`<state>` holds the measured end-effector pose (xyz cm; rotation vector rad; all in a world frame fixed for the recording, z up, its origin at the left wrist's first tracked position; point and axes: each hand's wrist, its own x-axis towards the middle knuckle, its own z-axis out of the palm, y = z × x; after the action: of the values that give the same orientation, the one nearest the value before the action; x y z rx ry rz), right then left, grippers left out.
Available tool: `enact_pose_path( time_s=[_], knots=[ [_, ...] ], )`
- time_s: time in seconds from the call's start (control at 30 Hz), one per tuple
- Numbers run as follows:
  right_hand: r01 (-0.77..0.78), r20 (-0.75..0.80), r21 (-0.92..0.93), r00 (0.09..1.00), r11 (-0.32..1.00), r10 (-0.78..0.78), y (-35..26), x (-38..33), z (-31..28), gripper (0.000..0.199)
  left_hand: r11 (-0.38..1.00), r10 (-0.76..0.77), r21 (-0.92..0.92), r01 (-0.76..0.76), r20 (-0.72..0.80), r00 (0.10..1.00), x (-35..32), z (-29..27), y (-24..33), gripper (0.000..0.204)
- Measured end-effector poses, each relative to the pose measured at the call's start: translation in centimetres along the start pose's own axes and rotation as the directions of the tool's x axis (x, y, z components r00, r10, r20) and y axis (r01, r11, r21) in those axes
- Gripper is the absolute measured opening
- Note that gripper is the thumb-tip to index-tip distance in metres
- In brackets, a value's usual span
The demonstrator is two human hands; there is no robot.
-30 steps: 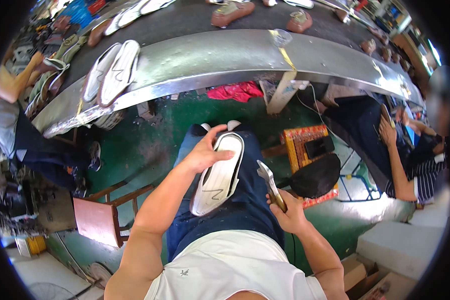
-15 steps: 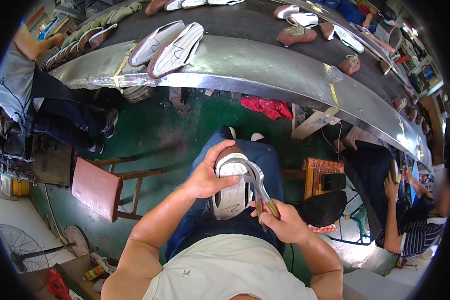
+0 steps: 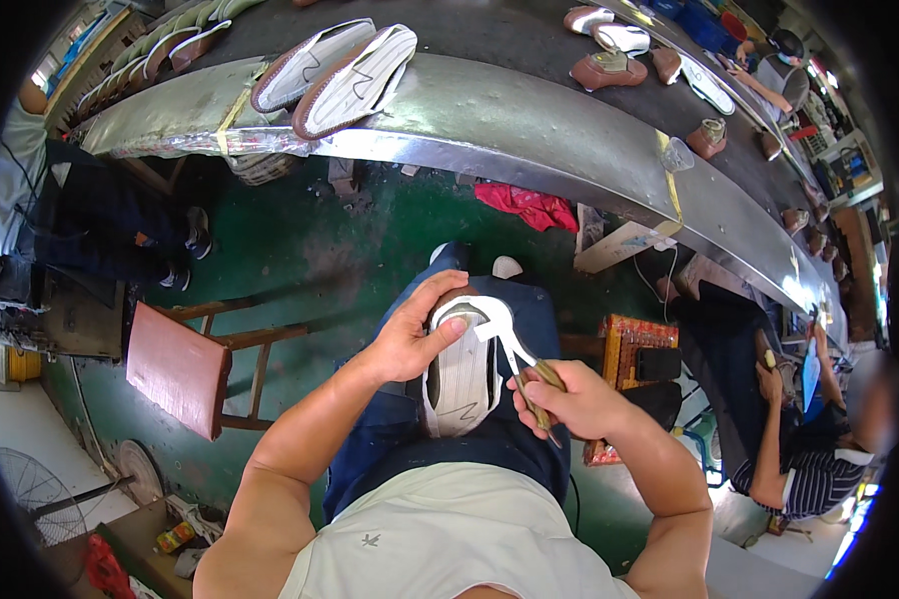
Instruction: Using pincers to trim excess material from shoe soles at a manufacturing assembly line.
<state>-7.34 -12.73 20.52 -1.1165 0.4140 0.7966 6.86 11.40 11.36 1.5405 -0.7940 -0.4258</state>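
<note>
A white striped shoe (image 3: 457,384) with a brown toe edge and a dark wavy mark rests over my lap, toe away from me. My left hand (image 3: 415,334) is closed around its toe end from the left, the thumb pressing on top. In my right hand (image 3: 574,399) are the handles of curved-jaw metal pincers (image 3: 517,351), their grips olive-brown. The pincer head lies at the right side of the toe, beside my left thumb. Whether the jaws bite the shoe's edge cannot be made out in the glare.
Ahead runs a metal-edged bench (image 3: 529,105) bearing a pair of striped shoes (image 3: 358,85) and several others. To the left are a pink-topped stool (image 3: 175,369) and a standing person (image 3: 20,190). On the right, a phone (image 3: 659,362) lies on a beaded seat, near a seated person (image 3: 819,474).
My left thumb has shifted up toward the toe. The pincers have turned, and my right hand has moved slightly right and up. The whole view has shifted a little.
</note>
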Motion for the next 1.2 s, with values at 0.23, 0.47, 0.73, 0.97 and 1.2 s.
enact_pose_path(
  time_s=[0.23,0.47,0.73,0.97,1.2],
  knots=[
    [0.321,-0.027,-0.893,0.66,0.314,-0.751,5.9,8.0,-2.9,0.027,0.989,-0.03,-0.148,0.015,-0.1,0.995,0.8,-0.5,-4.2,0.038],
    [0.167,-0.069,-0.947,0.729,0.274,-0.681,5.8,6.1,-0.7,0.03,0.968,-0.146,-0.211,0.137,-0.03,0.989,0.6,-2.0,-2.6,0.042],
    [0.126,-0.096,-0.885,0.892,0.447,-0.442,1.0,3.3,0.0,0.022,0.955,-0.249,-0.208,0.209,-0.19,0.95,1.4,-0.5,-2.7,0.042],
    [0.142,-0.115,-0.899,0.837,0.414,-0.535,0.2,6.4,0.8,0.031,0.957,-0.248,-0.183,0.227,-0.102,0.964,1.6,-1.3,-1.8,0.049],
    [0.218,-0.351,-0.783,0.617,0.582,-0.704,8.0,9.1,-0.5,0.047,0.75,-0.65,-0.333,0.572,-0.208,0.731,-4.9,2.0,-3.5,0.072]
  ],
)
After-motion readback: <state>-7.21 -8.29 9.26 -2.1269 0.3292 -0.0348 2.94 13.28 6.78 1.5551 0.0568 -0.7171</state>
